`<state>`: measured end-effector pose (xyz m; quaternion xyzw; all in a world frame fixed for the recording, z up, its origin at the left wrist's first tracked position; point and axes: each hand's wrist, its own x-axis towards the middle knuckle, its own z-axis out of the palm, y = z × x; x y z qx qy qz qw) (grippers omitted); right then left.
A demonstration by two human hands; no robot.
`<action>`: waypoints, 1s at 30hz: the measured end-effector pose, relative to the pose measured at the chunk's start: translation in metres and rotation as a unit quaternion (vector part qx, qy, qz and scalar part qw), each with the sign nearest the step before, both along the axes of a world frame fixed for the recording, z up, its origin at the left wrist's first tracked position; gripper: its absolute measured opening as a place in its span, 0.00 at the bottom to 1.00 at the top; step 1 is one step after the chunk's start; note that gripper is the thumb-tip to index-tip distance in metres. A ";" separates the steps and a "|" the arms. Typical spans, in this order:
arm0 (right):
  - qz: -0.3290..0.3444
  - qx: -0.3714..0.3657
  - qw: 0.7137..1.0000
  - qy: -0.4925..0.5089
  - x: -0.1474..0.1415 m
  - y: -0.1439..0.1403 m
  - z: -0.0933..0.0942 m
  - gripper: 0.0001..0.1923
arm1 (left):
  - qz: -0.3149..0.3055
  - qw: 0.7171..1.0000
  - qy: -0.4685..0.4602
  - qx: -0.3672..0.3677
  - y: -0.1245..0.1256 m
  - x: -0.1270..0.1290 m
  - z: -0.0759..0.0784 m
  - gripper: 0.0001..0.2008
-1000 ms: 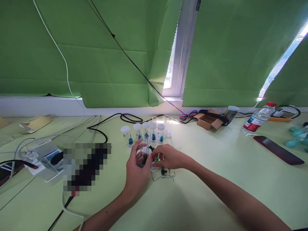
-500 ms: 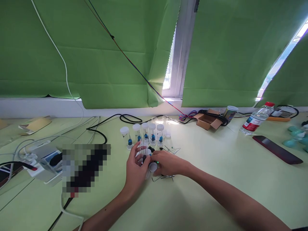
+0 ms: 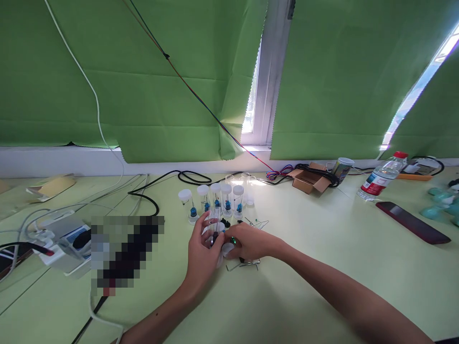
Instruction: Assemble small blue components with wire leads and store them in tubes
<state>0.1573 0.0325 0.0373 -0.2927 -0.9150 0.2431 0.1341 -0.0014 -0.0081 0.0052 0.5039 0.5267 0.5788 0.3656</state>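
My left hand (image 3: 201, 251) is closed around a clear tube (image 3: 215, 215), with a small dark piece visible near its thumb. My right hand (image 3: 254, 240) meets it from the right, fingers bent together beside a white cap (image 3: 227, 249). A small shiny green spot (image 3: 233, 240) shows at the right fingers; what they pinch is hidden. Just behind the hands stand several clear tubes with white lids (image 3: 226, 191), each with a blue part inside. Small black pieces (image 3: 225, 223) lie by the fingertips, and thin bent metal rods (image 3: 253, 264) lie under and beside the right hand.
A small cardboard box (image 3: 308, 181) with black cable, a can (image 3: 342, 169) and a red-capped water bottle (image 3: 382, 179) stand back right. A dark flat phone-like slab (image 3: 412, 222) lies nearer. White adapters (image 3: 68, 243) and cables crowd the left. Green cloth (image 3: 179, 110) covers the window behind.
My right fingers have shifted slightly over the white cap, covering more of it, and the green spot shows larger. My left hand keeps its hold on the tube.
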 end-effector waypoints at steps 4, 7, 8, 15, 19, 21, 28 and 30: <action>-0.047 -0.043 0.997 0.043 0.007 0.007 0.003 0.08 | -0.002 1.000 0.012 -0.001 0.000 0.000 0.001 0.31; -0.087 -0.065 0.992 0.067 0.011 0.009 0.006 0.13 | -0.005 1.000 0.016 0.001 -0.001 0.001 0.002 0.31; -0.097 -0.068 0.990 0.074 0.012 0.010 0.008 0.14 | -0.008 1.000 0.016 0.002 -0.001 0.002 0.002 0.31; -0.128 -0.095 0.979 0.128 0.018 0.012 0.018 0.17 | -0.021 0.999 0.046 -0.013 -0.007 0.007 0.006 0.29; -0.127 -0.069 0.980 0.140 0.022 0.016 0.020 0.16 | -0.026 0.998 0.062 -0.006 -0.008 0.008 0.006 0.29; -0.128 -0.064 0.979 0.145 0.023 0.017 0.022 0.16 | -0.028 0.997 0.066 -0.003 -0.008 0.008 0.006 0.28; -0.124 -0.082 0.971 0.189 0.028 0.020 0.029 0.17 | -0.027 0.997 0.076 -0.002 -0.011 0.008 0.005 0.29; -0.125 -0.086 0.968 0.201 0.029 0.021 0.030 0.17 | -0.031 0.996 0.085 -0.007 -0.012 0.008 0.005 0.28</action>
